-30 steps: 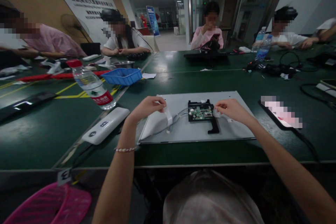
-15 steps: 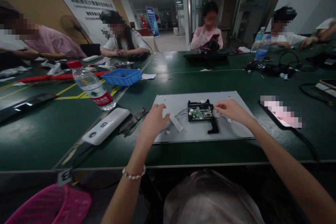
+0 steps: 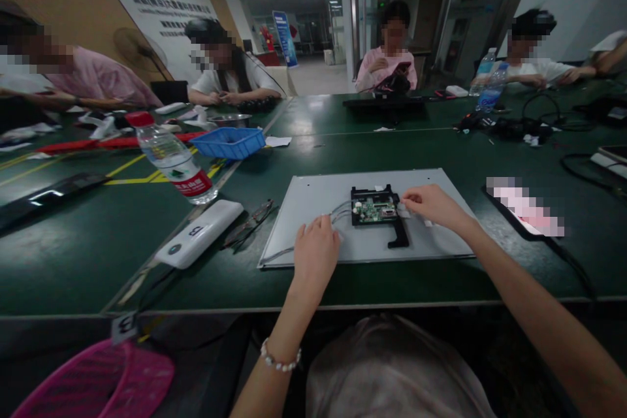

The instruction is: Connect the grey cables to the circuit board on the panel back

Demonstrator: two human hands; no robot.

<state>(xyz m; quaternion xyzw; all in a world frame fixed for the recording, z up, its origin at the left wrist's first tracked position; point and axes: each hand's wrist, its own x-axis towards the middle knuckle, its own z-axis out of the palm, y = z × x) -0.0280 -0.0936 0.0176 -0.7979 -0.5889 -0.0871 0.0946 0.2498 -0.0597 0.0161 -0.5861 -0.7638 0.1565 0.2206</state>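
A grey flat panel [image 3: 318,196] lies on the green table. On it sits a black bracket [image 3: 401,235] framing a green circuit board [image 3: 375,210], with thin grey cables [image 3: 343,209] running left from it. My left hand [image 3: 317,248] rests palm down over the cables at the panel's front left, fingers bent and slightly spread; the white strip is hidden there. At the bracket's right edge my right hand [image 3: 425,204] pinches a small translucent piece [image 3: 404,208] between thumb and forefinger.
Left of the panel are glasses [image 3: 249,225], a white power bank [image 3: 200,234], a water bottle [image 3: 174,163] and a blue tray [image 3: 229,143]. A phone [image 3: 524,209] lies at the right. A pink basket [image 3: 147,379] stands below the table edge. Several people sit around.
My left hand has moved right and toward me, down onto the cables. The white strip beside it is no longer visible. My right hand has stayed at the bracket's edge.
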